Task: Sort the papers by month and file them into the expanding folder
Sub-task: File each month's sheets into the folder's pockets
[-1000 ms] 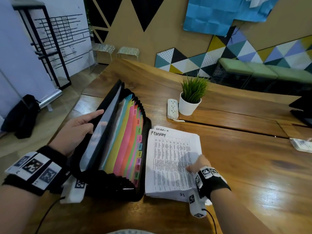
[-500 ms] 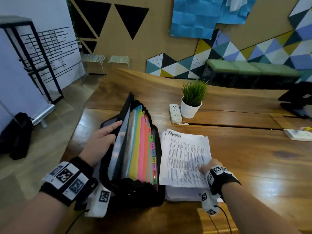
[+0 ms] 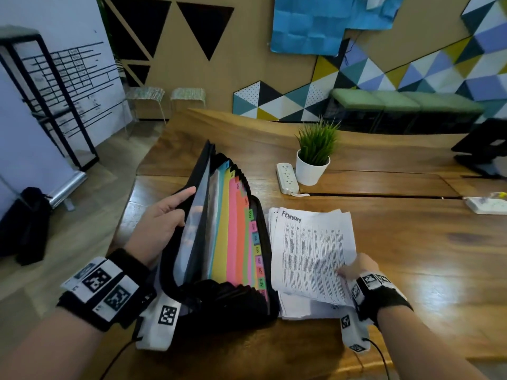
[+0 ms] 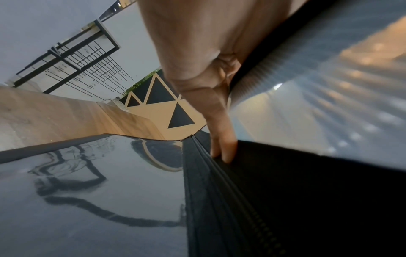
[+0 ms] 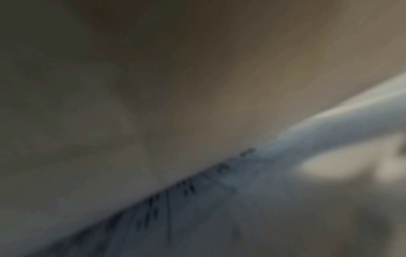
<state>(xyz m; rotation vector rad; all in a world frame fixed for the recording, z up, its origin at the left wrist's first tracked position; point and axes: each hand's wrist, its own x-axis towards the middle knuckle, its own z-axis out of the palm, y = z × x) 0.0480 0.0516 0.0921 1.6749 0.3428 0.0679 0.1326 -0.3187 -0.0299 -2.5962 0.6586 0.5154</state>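
— How far along are you with the filing?

— Barely started, I'd judge. The expanding folder (image 3: 219, 242) stands fanned open on the wooden table (image 3: 411, 242), and I see no sheets poking out of its coloured pockets, though the inner ones are partly hidden from me. The whole paper stack (image 3: 310, 259) lies just right of the folder, touching its side. Everything in that stack is left to file.

— What are your hands doing?

— My left hand (image 3: 162, 218) grips the folder's front cover, thumb on the outer face, fingers curled over the edge, pulling it wide. My right hand (image 3: 354, 268) is at the near right corner of the stack, farthest from the folder, pinching the top sheet (image 3: 312, 250), whose near edge is lifted off the pile. The right wrist view is too blurred to show the fingers.

— How do the things look?

— The top sheet is white, dense with small print, with "February" handwritten at its far edge. The sheets beneath are slightly splayed. The folder is black with a translucent cover; its dividers run blue, yellow, pink, orange and green, with month tabs (image 3: 253, 242) along the side nearest the stack, MAY down to NOV readable.

— So next?

— Probably this sheet goes into the pocket near the folder's front.
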